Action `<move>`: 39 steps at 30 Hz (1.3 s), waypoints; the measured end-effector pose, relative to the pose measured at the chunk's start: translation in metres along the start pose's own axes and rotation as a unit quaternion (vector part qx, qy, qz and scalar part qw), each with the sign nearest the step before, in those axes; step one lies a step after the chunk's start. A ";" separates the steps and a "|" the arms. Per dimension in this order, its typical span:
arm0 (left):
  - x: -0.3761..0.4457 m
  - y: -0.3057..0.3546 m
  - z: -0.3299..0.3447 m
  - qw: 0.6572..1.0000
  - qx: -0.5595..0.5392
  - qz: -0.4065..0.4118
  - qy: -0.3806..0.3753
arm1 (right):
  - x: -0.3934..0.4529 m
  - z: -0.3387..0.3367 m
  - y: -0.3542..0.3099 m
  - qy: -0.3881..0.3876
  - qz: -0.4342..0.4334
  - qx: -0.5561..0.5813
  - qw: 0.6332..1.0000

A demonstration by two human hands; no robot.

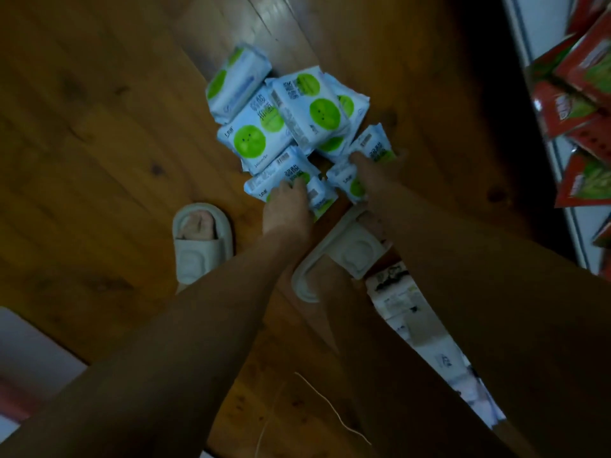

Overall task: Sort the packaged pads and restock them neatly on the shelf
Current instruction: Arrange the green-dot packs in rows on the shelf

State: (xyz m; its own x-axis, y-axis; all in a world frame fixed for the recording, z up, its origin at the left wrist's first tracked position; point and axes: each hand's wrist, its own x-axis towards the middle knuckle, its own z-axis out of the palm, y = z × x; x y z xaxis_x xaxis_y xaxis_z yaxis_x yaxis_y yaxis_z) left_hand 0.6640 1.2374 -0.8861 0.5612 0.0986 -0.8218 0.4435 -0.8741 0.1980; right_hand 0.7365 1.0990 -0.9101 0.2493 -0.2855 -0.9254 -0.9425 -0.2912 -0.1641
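- Several pad packs [284,117], white-blue with green discs, lie in a loose overlapping pile on the wooden floor [99,127], directly ahead of the person's feet; only the head view is available.
- Left hand [287,206]: reaches down onto the nearest pack [284,173] at the pile's near edge, fingers bent over its top. It appears to grip that pack, though the underside of the hand is not visible.
- Right hand [370,170]: lies on the near right pack [350,185], with a small upright pack [377,143] just beyond the fingertips. The fingers curl over the near pack's edge; judged a grasp, but blur leaves it uncertain.
- Governing relation: the pile lies forward of both hands, its long axis running away from the person and slightly left. Both hands sit at its near end, roughly equally close; the farthest pack [236,81] is well apart from either.
- Shelf [562,226]: stands at the right edge, carrying red snack bags [582,81]. No pad bay is visible.
- Judgement: the gathering stage is in hand; the stocking step is not yet done.
- Obscured: the right slipper [350,256] is partly covered by the arms; the left slipper [198,239] is plain. The pale packaging [410,312] low between the arms is unreadable. Light is dim, print illegible.
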 end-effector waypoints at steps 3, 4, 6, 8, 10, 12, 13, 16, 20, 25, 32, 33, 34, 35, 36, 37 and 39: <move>-0.027 0.000 -0.025 0.999 0.004 0.035 -0.025 | -0.048 -0.021 -0.019 -0.041 0.036 0.086 0.995; -0.039 0.001 -0.042 0.999 0.000 0.041 -0.028 | -0.067 -0.033 -0.018 -0.036 0.028 0.114 0.992; -0.065 0.008 -0.079 0.997 0.012 0.061 -0.036 | -0.116 -0.057 -0.027 -0.010 -0.003 0.157 0.988; -0.100 0.021 -0.128 0.995 0.025 0.084 -0.049 | -0.168 -0.078 -0.041 -0.040 0.001 0.173 0.984; -0.140 0.035 -0.183 0.991 0.030 0.106 -0.073 | -0.229 -0.099 -0.062 -0.038 0.012 0.214 0.976; -0.187 0.046 -0.240 0.986 0.069 0.132 -0.081 | -0.291 -0.124 -0.080 -0.041 0.024 0.271 0.961; -0.211 0.051 -0.269 0.983 0.083 0.143 -0.077 | -0.328 -0.136 -0.090 -0.057 0.023 0.285 0.957; -0.288 0.068 -0.352 0.979 0.083 0.181 -0.048 | -0.424 -0.172 -0.112 -0.066 -0.004 0.329 0.942; -0.391 0.079 -0.435 0.966 0.049 0.254 0.011 | -0.544 -0.197 -0.132 -0.080 -0.077 0.382 0.917; -0.477 0.085 -0.498 0.933 0.042 0.355 0.035 | -0.645 -0.217 -0.128 -0.024 -0.176 0.387 0.905; -0.536 0.115 -0.557 0.874 0.092 0.475 0.041 | -0.733 -0.240 -0.114 0.125 -0.289 0.312 0.896; -0.543 0.119 -0.563 0.868 0.096 0.486 0.041 | -0.744 -0.244 -0.113 0.150 -0.305 0.292 0.894; -0.548 0.124 -0.568 0.862 0.101 0.495 0.040 | -0.754 -0.247 -0.111 0.167 -0.322 0.278 0.890; -0.553 0.128 -0.574 0.858 0.106 0.501 0.038 | -0.762 -0.250 -0.110 0.180 -0.339 0.266 0.884; -0.558 0.133 -0.580 0.855 0.111 0.506 0.037 | -0.770 -0.253 -0.109 0.195 -0.356 0.254 0.878; -0.563 0.137 -0.587 0.851 0.118 0.510 0.039 | -0.779 -0.256 -0.108 0.211 -0.374 0.240 0.871; -0.573 0.149 -0.601 0.841 0.129 0.524 0.042 | -0.794 -0.264 -0.109 0.238 -0.409 0.210 0.856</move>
State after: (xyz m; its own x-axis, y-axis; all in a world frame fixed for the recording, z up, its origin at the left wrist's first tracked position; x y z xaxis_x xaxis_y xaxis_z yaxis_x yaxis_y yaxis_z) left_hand 0.8287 1.3364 -0.0644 0.6015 -0.7661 -0.2265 -0.4856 -0.5757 0.6578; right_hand 0.6998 1.1158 -0.0672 0.8318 -0.5120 -0.2143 -0.3814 -0.2467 -0.8909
